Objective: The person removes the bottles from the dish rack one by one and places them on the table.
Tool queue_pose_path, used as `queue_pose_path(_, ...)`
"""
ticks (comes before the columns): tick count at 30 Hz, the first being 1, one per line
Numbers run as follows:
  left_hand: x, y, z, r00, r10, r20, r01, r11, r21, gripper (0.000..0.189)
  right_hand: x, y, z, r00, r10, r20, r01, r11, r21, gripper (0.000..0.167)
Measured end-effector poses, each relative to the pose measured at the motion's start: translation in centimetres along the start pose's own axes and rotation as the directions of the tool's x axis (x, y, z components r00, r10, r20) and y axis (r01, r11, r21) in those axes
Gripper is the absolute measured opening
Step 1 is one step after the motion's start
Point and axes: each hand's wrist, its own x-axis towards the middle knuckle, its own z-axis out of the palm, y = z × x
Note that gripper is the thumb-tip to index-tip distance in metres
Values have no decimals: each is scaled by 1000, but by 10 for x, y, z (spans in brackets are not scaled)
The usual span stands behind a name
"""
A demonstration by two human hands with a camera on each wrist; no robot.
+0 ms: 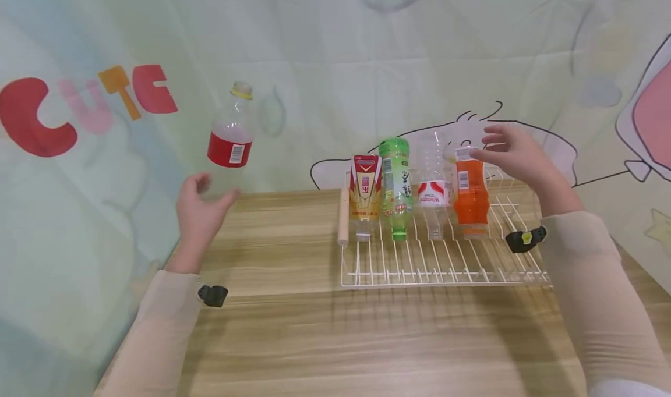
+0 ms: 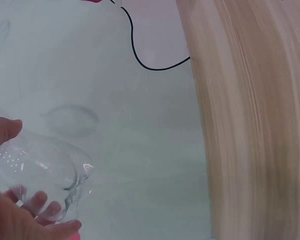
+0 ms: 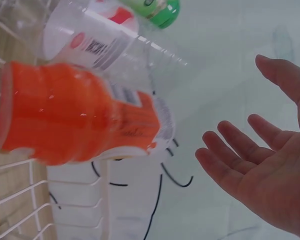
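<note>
My left hand (image 1: 198,216) grips the clear lower end of a plastic bottle (image 1: 229,148) with a red label and a yellow ring under its cap, held up near the wall, cap upward. In the left wrist view, fingers show through the bottle's see-through base (image 2: 45,160). My right hand (image 1: 516,152) is spread and holds nothing, close to the upper end of an orange-labelled bottle (image 1: 470,190) that stands neck down on a white wire rack (image 1: 445,283). The right wrist view shows a gap between the fingers and that bottle (image 3: 80,115).
Beside the orange-labelled bottle, neck down on the rack, are a clear bottle with a red-and-white label (image 1: 434,194), a green bottle (image 1: 396,187) and a red-and-gold bottle (image 1: 365,190). A wooden rod (image 1: 343,216) lines the rack's left side. A printed cloth (image 1: 314,82) hangs behind the wooden table (image 1: 314,339).
</note>
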Motion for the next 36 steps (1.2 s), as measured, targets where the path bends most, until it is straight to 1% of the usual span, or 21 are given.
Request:
queue_pose_path(6,1,-15,-3,998,-49,-25,48,998,-41,67,4,21,2,1000,28,12,-28,999,23,84)
queue_pose_path(11,3,-22,-5,995,-87,-52,83,994,-63,69,4,33,5,998,58,22,-58,998,30,87)
queue_pose_path(17,6,-33,-5,991,-122,-53,119,992,-46,73,6,41,8,995,90,43,-92,995,38,90)
queue_pose_path(22,9,-48,-3,987,-155,-49,153,987,-38,74,7,44,11,991,119,64,-122,992,41,91)
queue_pose_path(28,11,-64,-1,976,-214,-50,211,976,-57,76,9,47,14,987,142,70,-145,989,39,91)
queue_pose_path(31,11,-69,-1,967,-249,-48,245,967,-75,77,10,49,16,986,151,71,-153,988,35,91)
queue_pose_path(36,8,-76,-3,953,-301,-35,298,952,-71,78,12,52,21,984,154,90,-160,986,56,89)
